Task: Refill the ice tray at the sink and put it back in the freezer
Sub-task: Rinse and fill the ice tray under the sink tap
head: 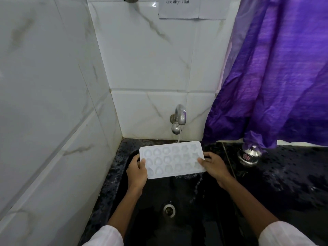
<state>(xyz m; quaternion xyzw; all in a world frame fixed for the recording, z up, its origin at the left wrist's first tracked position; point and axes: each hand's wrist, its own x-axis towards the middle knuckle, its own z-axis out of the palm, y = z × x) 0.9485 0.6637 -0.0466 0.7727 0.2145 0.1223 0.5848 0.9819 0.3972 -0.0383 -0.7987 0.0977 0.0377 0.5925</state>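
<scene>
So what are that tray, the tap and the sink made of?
The tray looks like plastic or silicone: milky white, matte. The tap: metal, likely chromed, given its mirror shine. The sink: dark speckled stone, perhaps granite, glossy where wet.

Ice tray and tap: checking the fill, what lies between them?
Head view: only a stream of water, falling from the tap onto the ice tray.

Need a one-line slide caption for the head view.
Left hand and right hand hold a white ice tray under the running tap, above the black sink.
</scene>
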